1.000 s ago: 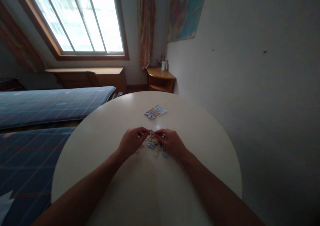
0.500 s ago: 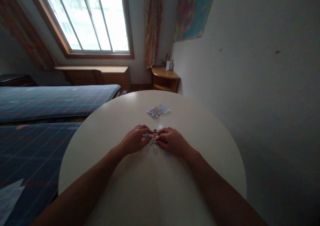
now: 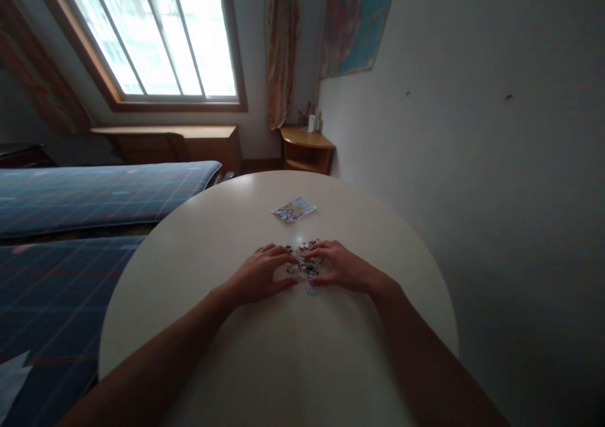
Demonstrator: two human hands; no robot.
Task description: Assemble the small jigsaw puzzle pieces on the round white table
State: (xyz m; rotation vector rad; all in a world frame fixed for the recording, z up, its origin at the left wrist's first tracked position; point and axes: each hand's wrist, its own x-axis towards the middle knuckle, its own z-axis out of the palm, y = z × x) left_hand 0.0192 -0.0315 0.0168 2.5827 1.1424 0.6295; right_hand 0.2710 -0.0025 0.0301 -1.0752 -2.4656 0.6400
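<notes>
A small heap of colourful jigsaw pieces (image 3: 302, 263) lies in the middle of the round white table (image 3: 198, 275). My left hand (image 3: 262, 275) lies flat to the left of the heap, fingers stretched out and touching the pieces. On the right side of the heap rests my right hand (image 3: 338, 268), its fingers extended and laid on the pieces. Neither hand grips anything that I can see. Beyond the heap, a small printed picture card (image 3: 293, 210) lies flat on the table.
A white wall (image 3: 472, 162) stands close on the right of the table. Beds with blue checked covers (image 3: 70, 225) lie to the left. A wooden corner shelf (image 3: 306, 146) and a low wooden unit (image 3: 165, 142) sit under the window at the back.
Both hands went from pinching pieces together above the heap to lying flat on either side of it. The heap now shows more between the fingers.
</notes>
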